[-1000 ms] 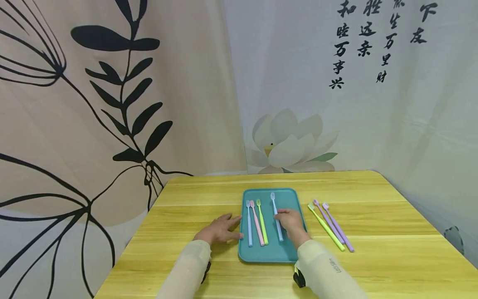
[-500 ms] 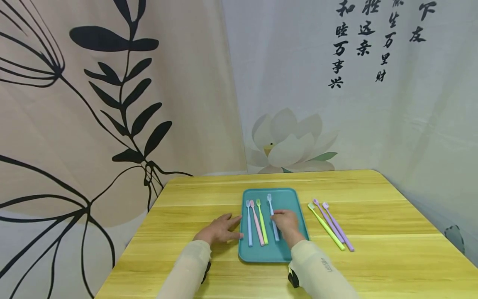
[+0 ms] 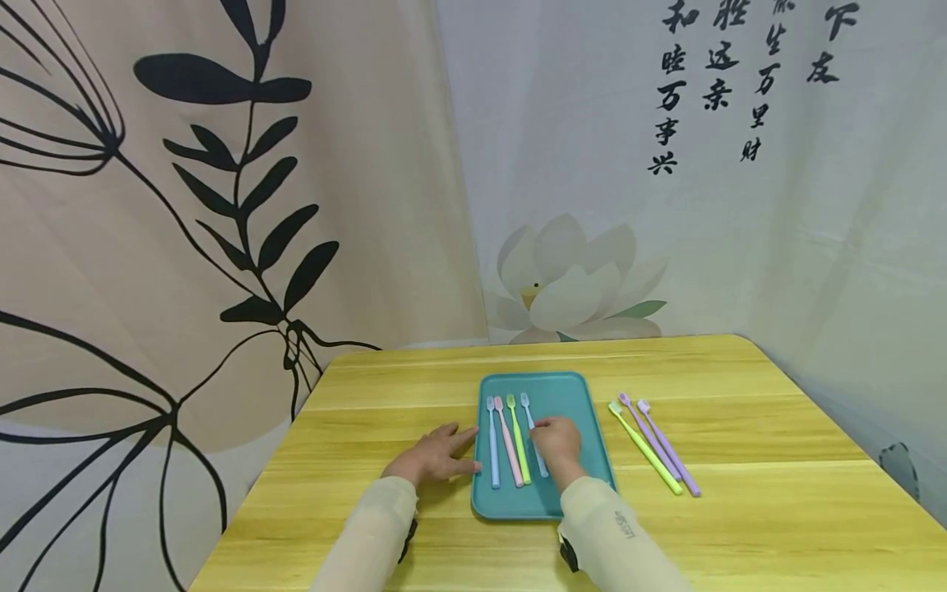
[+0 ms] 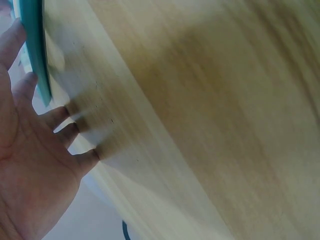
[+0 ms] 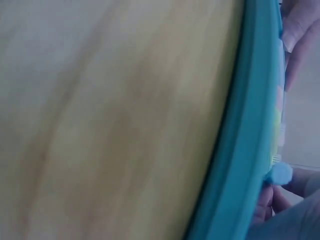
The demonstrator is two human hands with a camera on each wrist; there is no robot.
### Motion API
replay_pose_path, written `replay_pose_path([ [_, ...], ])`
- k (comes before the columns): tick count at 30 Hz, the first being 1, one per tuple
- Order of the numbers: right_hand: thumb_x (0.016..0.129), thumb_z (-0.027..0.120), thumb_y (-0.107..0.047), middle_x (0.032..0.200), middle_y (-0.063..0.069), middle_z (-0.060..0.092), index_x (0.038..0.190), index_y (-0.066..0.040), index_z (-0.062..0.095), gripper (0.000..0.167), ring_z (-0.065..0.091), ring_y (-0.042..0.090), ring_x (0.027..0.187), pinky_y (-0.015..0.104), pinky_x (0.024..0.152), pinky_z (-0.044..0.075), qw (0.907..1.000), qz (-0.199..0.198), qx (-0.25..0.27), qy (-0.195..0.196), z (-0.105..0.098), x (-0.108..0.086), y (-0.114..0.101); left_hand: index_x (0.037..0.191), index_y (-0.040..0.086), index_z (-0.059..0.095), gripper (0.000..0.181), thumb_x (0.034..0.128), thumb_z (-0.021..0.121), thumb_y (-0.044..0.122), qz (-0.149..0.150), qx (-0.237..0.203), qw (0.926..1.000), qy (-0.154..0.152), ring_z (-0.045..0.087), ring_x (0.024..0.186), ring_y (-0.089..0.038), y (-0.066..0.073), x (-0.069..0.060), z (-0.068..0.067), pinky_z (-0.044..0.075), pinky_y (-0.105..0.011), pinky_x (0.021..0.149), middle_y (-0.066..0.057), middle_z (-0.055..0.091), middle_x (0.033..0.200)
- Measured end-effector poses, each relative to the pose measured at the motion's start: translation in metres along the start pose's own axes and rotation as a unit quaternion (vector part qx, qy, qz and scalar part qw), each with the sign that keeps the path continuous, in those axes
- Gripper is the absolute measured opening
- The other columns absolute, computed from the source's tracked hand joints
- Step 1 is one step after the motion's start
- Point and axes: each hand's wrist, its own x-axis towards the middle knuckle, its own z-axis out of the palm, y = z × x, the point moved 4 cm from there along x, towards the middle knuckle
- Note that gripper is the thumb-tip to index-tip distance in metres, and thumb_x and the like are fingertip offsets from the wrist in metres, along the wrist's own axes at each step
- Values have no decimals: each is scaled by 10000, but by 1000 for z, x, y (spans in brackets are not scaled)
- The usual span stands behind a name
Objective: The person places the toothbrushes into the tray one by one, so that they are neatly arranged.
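Observation:
A teal tray (image 3: 562, 501) holds a blue toothbrush (image 3: 494, 452), a pink one (image 3: 508, 444) and a green one (image 3: 519, 442) side by side. Right of them, a second blue toothbrush (image 3: 526, 404) is pinched by the right hand (image 3: 560, 446), bristle end pointing away. The left hand (image 3: 434, 455) touches the tray's left edge with fingers spread. In the left wrist view, that hand (image 4: 37, 155) has a finger and thumb at the teal rim (image 4: 35, 50). The right wrist view shows the tray's rim (image 5: 240, 125) and a blue handle end (image 5: 281, 173); the right hand is partly hidden there.
On the wooden table (image 3: 399, 386), right of the tray, lie a green toothbrush (image 3: 645, 449) and two purple ones (image 3: 651, 440) (image 3: 671, 450). A printed curtain (image 3: 385, 164) hangs behind the table's far edge.
The right hand has moved left over the tray with the second blue toothbrush, which now lies closer to the green one. The left hand stays at the tray's edge.

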Motion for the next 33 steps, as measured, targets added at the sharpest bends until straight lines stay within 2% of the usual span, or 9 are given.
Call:
replay_pose_path([
  [9,846,684,-61,924,140,728,910,18,770,134,656,304,841,438,744,529,9991,-294,-291,25,3,-1,-3,1558,295,349,760,910,633,573,61,12,10000,11,206,1462,-423,-1,0,-1,199,-637,1138,-162,247,1606],
  [24,837,646,-46,896,135,724,873,11,769,140,657,307,822,445,732,527,9978,-430,-504,26,5,0,-3,1554,297,357,760,904,640,573,61,-56,10000,30,219,1454,-436,-2,0,2,228,-653,1119,-162,249,1605],
  [33,870,639,-72,939,145,715,932,25,756,164,645,281,840,435,754,536,9987,-261,-410,-160,1,-1,-3,1556,286,354,766,905,645,566,79,-60,9999,28,213,1457,-435,-1,-1,0,214,-644,1130,-167,244,1607],
])
